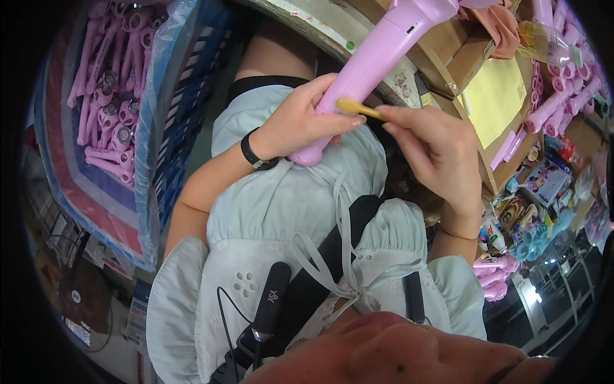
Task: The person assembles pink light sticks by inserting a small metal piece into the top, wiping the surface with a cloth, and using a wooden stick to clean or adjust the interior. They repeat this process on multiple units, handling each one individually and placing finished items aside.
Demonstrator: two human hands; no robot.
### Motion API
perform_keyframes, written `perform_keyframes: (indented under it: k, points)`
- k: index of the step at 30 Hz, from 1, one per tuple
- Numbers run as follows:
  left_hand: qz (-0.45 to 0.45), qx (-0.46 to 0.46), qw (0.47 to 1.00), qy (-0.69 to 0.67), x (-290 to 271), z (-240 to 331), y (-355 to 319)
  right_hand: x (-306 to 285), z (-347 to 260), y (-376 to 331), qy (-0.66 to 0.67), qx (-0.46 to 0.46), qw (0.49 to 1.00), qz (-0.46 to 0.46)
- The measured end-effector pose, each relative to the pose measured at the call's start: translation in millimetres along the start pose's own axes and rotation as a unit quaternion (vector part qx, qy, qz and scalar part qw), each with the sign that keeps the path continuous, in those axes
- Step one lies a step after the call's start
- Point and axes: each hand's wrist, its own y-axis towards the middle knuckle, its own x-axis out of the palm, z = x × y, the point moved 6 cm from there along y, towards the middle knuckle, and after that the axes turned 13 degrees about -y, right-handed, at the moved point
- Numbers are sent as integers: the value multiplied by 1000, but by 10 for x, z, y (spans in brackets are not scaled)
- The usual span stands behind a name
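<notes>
Pink plastic fan handle sits at upper centre, our left hand clenched around its base while our right hand pinches a yellow stick against it; next, we judge, calls for steady prying pressure.

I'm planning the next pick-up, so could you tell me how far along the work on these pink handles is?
Done: hard to say; no pile is clearly finished work. In hand: the left hand grips one pink handle while the right hand holds a small yellow tool against it. Left: apparently plenty, as the blue crate on the left holds many pink parts, and more pink pieces lie on the right.
</notes>
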Motion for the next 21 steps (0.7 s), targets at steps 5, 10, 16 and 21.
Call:
perform_keyframes:
  k: [5, 10, 16, 21]
  points:
    - [2, -5, 1000, -5, -4, -8, 3, -2, 12, 0, 12, -2, 1000, 14]
    - [3, -15, 1000, -10, -5, -7, -6, -36, 80, -20, 21, 51, 997, 49]
    - [-7, -36, 998, -41, 29, -10, -32, -118, 235, 17, -18, 65, 986, 156]
    - [-31, -45, 995, -82, 44, -49, -47, 88, 51, -37, 17, -146, 984, 101]
